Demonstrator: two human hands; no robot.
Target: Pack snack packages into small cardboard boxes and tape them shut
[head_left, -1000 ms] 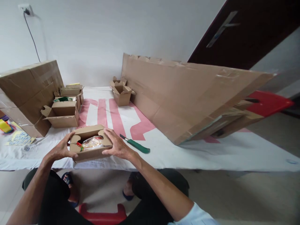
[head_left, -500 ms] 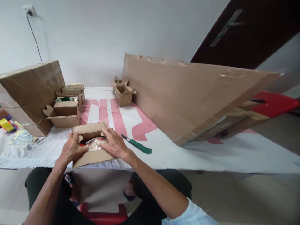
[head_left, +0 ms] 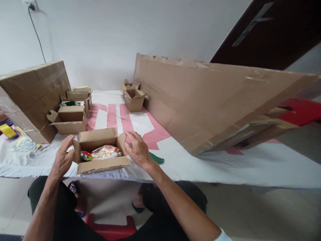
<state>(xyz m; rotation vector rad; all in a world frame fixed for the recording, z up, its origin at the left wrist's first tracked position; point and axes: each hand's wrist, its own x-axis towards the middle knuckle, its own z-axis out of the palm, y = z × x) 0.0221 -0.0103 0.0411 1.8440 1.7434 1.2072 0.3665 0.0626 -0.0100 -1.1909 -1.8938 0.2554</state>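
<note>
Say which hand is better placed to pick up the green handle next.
Likely the right hand: it is close beside the green handle, whereas the left hand is across the open cardboard box.

A single camera, worn on the person's head, supplies the one view. It faces forward and steeply down, from above the near edge of the white-covered counter [head_left: 200, 172]. The left hand [head_left: 62, 159], the right hand [head_left: 138, 149] and the open box [head_left: 104, 164] between them lie close to it, left of the middle and below mid-height. The field is wide: at the bottom it takes in the wearer's own legs [head_left: 173, 209] and the floor [head_left: 250, 217]; at the top, the wall [head_left: 100, 36] beyond and, upper right, a slanting dark door [head_left: 288, 36].
</note>
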